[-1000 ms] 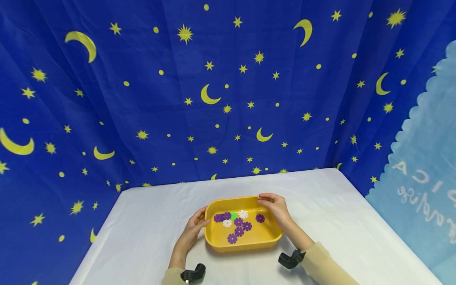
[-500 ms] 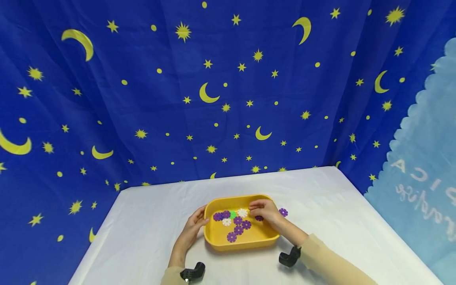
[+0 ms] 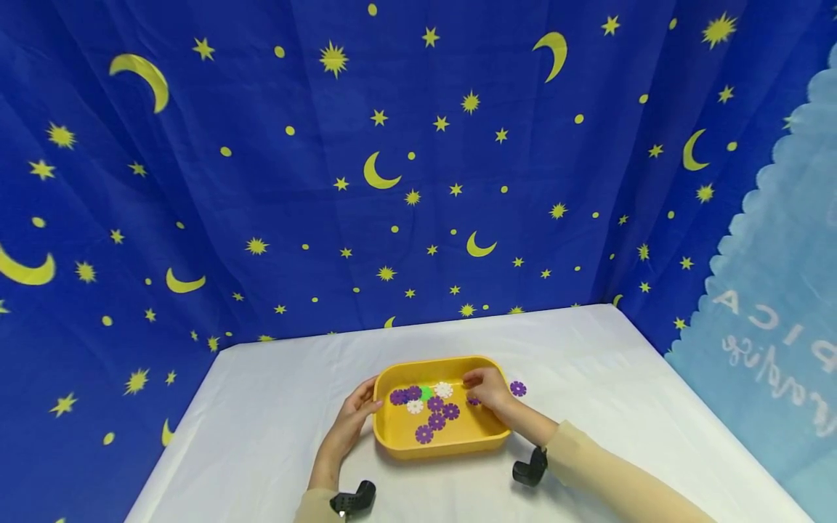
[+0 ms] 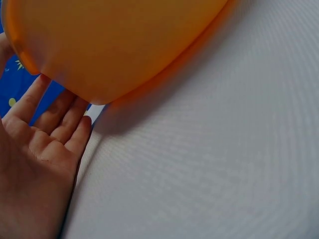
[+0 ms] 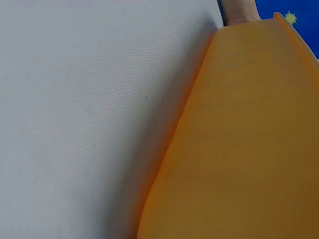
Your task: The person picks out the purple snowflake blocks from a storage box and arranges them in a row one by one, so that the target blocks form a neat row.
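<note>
A yellow plastic bin (image 3: pixel 451 448) sits on the table with several notched snowflake discs inside: purple discs (image 3: pixel 424 434), white discs (image 3: pixel 443 390) and a green disc (image 3: pixel 426 393). At the bin's left end my left hand (image 3: pixel 346 425) holds the rim, thumb over it and fingers along the outer wall. In the left wrist view those fingers (image 4: pixel 75 129) touch the bin's wall (image 4: pixel 119 45). My right hand (image 3: pixel 489 391) reaches over the right rim, fingers bent down at a purple disc (image 3: pixel 474 401) partly hidden under them; I cannot tell whether they pinch it.
Another purple disc (image 3: pixel 518 388) lies on the white tablecloth (image 3: pixel 588 378), just right of the bin. A blue star-and-moon curtain (image 3: pixel 418 218) rises behind the table. A light blue cloth (image 3: pixel 785 290) hangs on the right.
My right hand has moved from the bin's far right rim leftward and down into the bin. A purple disc on the table right of the bin has come into view. My left hand stays put.
</note>
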Action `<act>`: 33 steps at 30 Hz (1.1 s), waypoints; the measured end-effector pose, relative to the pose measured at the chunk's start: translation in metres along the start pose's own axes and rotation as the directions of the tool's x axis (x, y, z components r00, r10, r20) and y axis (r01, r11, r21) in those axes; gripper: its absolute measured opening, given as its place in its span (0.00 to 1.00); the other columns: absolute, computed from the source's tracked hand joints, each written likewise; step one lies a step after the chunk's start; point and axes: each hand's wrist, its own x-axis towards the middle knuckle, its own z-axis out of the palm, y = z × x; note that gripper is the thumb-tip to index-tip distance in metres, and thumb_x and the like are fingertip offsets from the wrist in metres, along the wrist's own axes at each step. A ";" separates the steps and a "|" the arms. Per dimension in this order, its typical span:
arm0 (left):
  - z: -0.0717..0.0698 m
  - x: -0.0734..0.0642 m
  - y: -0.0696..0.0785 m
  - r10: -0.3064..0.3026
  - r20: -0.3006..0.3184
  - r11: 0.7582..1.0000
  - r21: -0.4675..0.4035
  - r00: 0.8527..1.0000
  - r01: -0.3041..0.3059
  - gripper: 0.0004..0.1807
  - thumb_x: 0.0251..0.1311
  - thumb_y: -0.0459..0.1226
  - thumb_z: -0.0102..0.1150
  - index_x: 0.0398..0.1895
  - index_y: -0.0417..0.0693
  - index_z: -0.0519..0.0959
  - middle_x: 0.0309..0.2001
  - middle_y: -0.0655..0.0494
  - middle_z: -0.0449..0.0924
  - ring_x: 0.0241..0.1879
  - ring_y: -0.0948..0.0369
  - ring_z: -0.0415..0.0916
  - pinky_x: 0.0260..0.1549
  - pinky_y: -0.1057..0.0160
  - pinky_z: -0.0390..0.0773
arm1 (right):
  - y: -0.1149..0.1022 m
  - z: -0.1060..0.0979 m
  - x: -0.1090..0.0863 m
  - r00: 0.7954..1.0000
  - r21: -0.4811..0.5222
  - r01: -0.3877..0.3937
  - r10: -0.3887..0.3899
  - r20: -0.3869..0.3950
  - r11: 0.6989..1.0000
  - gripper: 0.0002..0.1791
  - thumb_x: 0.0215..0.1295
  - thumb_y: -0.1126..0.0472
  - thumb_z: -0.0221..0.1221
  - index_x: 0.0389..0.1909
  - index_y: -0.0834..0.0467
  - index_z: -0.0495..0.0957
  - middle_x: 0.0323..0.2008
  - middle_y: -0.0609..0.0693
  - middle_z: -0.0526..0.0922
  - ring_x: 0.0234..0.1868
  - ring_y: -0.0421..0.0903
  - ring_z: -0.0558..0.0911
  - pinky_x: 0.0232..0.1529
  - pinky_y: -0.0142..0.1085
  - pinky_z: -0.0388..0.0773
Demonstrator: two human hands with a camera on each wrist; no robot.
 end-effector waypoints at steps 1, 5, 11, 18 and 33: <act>0.001 0.000 0.000 -0.003 -0.001 1.000 -0.005 1.000 0.003 0.31 0.61 0.31 0.54 0.69 0.37 0.60 0.69 0.40 0.62 0.68 0.52 0.62 0.59 0.73 0.69 | 0.001 0.000 0.000 1.000 0.005 0.000 0.000 0.005 1.000 0.20 0.46 0.82 0.57 0.44 0.73 0.78 0.39 0.64 0.84 0.38 0.50 0.82 0.37 0.36 0.83; 0.001 0.000 0.001 -0.003 0.002 1.000 -0.001 1.000 0.003 0.31 0.62 0.31 0.53 0.69 0.38 0.60 0.70 0.40 0.61 0.69 0.47 0.59 0.66 0.64 0.66 | 0.003 0.002 0.001 0.999 0.014 0.016 -0.016 0.041 1.000 0.20 0.44 0.83 0.57 0.42 0.72 0.80 0.38 0.63 0.85 0.39 0.51 0.84 0.40 0.38 0.84; 0.001 0.000 0.001 0.003 0.000 1.000 0.028 1.000 -0.003 0.32 0.62 0.33 0.54 0.69 0.38 0.60 0.70 0.40 0.62 0.68 0.50 0.61 0.68 0.58 0.64 | 0.003 0.004 0.000 0.996 -0.006 0.014 -0.014 0.090 1.000 0.18 0.45 0.83 0.58 0.40 0.70 0.81 0.37 0.60 0.86 0.39 0.49 0.83 0.41 0.39 0.83; 0.000 0.000 0.000 0.001 0.007 0.999 0.041 1.000 -0.001 0.32 0.62 0.34 0.54 0.69 0.38 0.59 0.70 0.40 0.61 0.67 0.53 0.62 0.67 0.59 0.65 | 0.005 0.003 -0.002 0.991 -0.055 0.019 -0.011 0.136 0.998 0.20 0.41 0.85 0.59 0.38 0.68 0.81 0.35 0.57 0.84 0.33 0.44 0.78 0.29 0.34 0.82; 0.001 -0.001 -0.001 0.022 0.014 1.000 -0.015 1.000 -0.021 0.31 0.62 0.30 0.52 0.69 0.35 0.59 0.69 0.36 0.61 0.67 0.50 0.61 0.53 0.79 0.70 | 0.008 0.004 -0.004 0.965 -0.131 0.140 -0.106 0.240 0.981 0.18 0.39 0.85 0.60 0.33 0.68 0.81 0.30 0.55 0.81 0.28 0.43 0.70 0.25 0.29 0.77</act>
